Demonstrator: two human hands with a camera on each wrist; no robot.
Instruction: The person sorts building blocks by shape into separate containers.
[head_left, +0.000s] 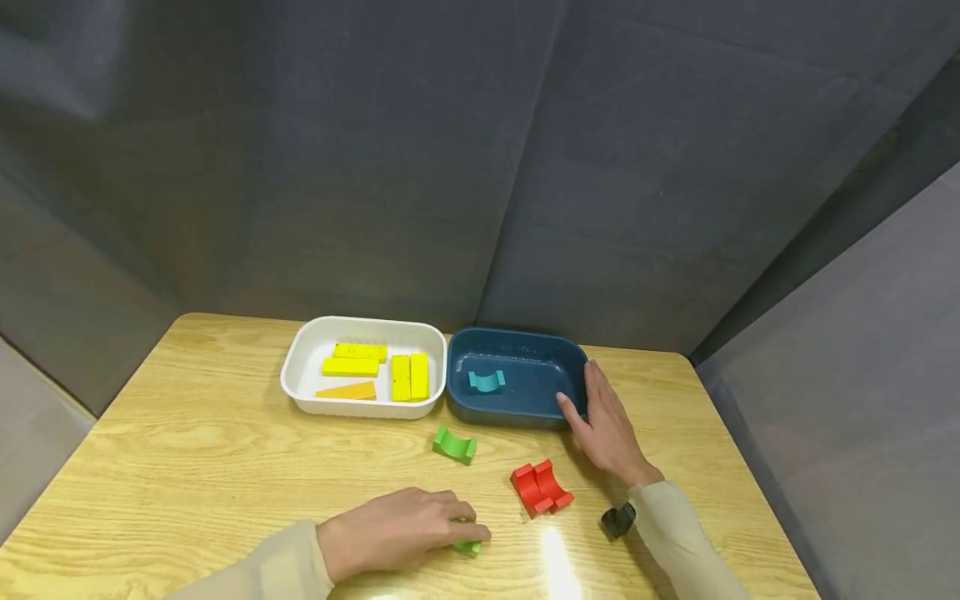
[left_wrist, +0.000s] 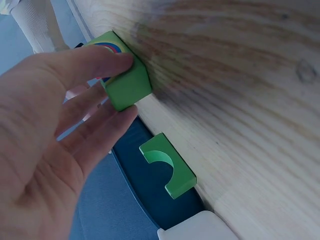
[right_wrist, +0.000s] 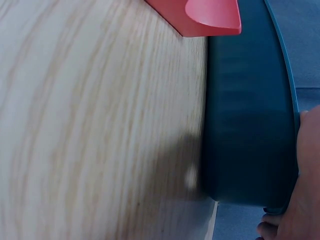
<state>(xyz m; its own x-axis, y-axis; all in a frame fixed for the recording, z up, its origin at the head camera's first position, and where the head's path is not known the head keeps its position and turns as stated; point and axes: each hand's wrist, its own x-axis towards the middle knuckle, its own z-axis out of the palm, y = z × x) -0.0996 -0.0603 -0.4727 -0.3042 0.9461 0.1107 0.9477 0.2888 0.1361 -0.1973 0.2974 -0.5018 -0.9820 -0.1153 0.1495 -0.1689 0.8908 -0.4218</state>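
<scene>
My left hand (head_left: pixel 408 529) pinches a green block (left_wrist: pixel 127 85) between thumb and fingers, low over the near middle of the table. In the head view the hand covers most of this block. Beyond it lies a second green arch block (head_left: pixel 453 447). My right hand (head_left: pixel 611 429) holds the near right corner of a dark blue tray (head_left: pixel 517 333), with the thumb over the near rim and the fingers along the outer end. Inside that tray rests a teal arch block (head_left: pixel 487 382). Two red arch blocks (head_left: pixel 542 489) lie side by side between the hands.
A white tray (head_left: pixel 300 358) with several yellow blocks (head_left: pixel 351 367) and an orange wedge (head_left: pixel 347 392) stands left of the blue tray, their ends close together. Grey curtains (head_left: pixel 360 167) hang behind the wooden table (head_left: pixel 195 450). A dark wrist device (head_left: pixel 618 521) sits at the right sleeve.
</scene>
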